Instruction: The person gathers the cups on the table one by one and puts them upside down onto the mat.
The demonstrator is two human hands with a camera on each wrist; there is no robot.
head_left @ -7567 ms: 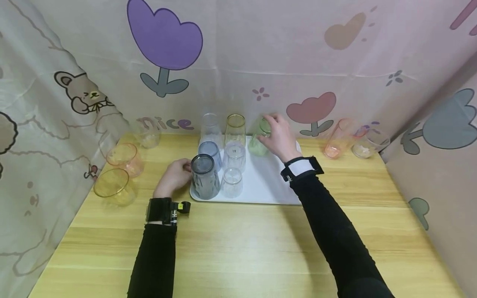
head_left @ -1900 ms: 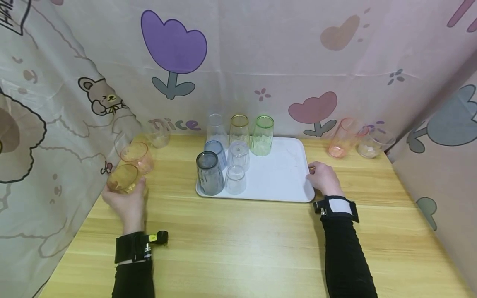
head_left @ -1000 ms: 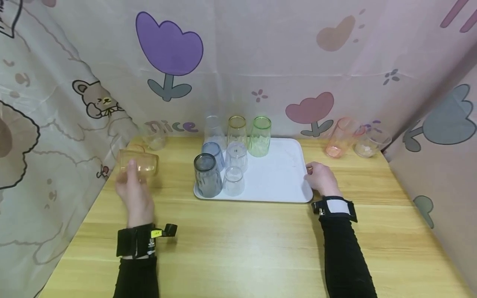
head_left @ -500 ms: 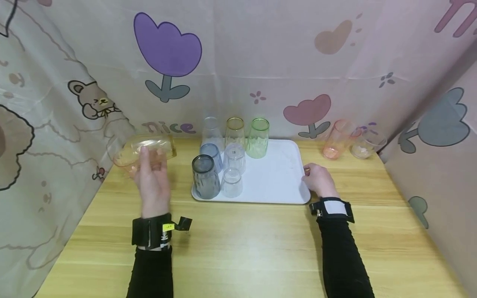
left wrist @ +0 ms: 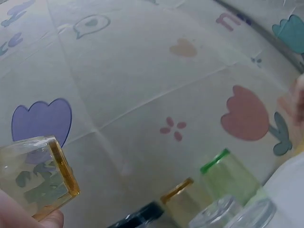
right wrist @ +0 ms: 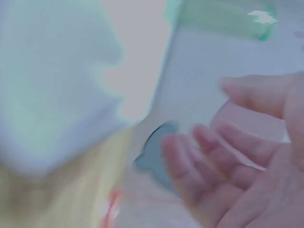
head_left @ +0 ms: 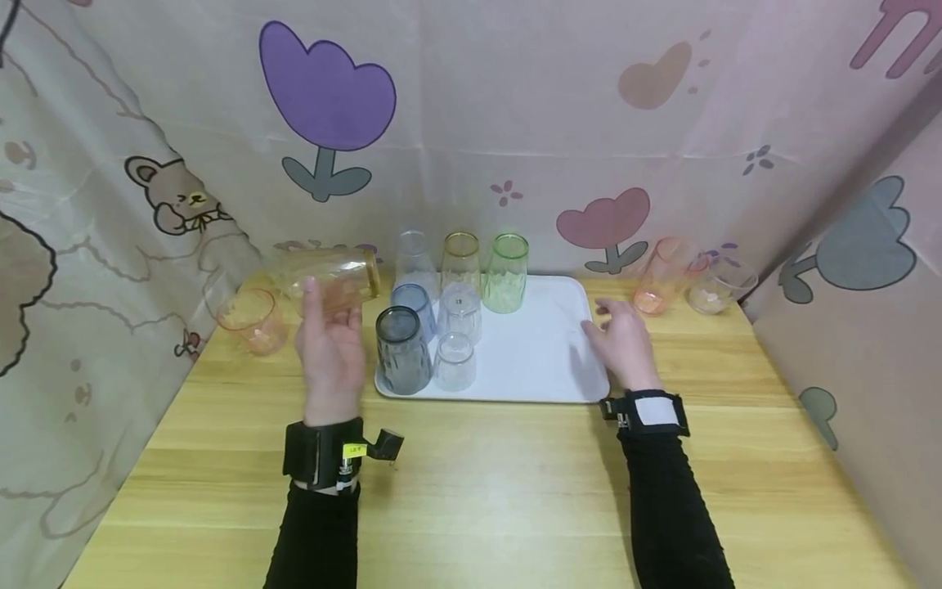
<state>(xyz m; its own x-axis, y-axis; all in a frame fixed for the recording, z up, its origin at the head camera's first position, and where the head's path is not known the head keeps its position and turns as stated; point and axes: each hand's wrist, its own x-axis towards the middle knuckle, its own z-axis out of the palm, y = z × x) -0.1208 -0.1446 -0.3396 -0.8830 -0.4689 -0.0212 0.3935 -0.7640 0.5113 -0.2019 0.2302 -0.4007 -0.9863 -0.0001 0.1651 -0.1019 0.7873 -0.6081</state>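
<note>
At the near side, the left hand grips a see-through amber-yellow tumbler, held sideways and seemingly raised; since a second ago it has travelled rightward, past the see-through orange cup standing on the wooden table. The right hand has let go of the white rectangular tray and hovers over its right edge, fingers loose, holding nothing. The carried tumbler is thus nearer the ribbed smoky-grey tumbler but not yet on the tray, which appears unsteadied now. Farther back, the see-through green tumbler stands unmoved on the tray.
</note>
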